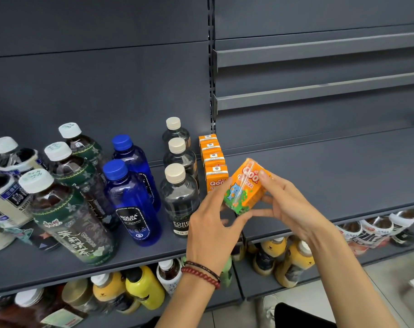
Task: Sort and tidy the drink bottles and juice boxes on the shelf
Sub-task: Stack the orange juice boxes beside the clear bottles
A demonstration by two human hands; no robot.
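Holding a tilted orange cardboard juice box (pixel 246 188) above the dark grey metal shelf (pixel 324 176), just right of the row of matching orange boxes (pixel 213 159): right hand (pixel 287 208) gripping its right side, left hand (pixel 207 224) pinching its near lower corner. Could topple that row, or bump the cream-capped clear bottle (pixel 180 197), if set down crooked.
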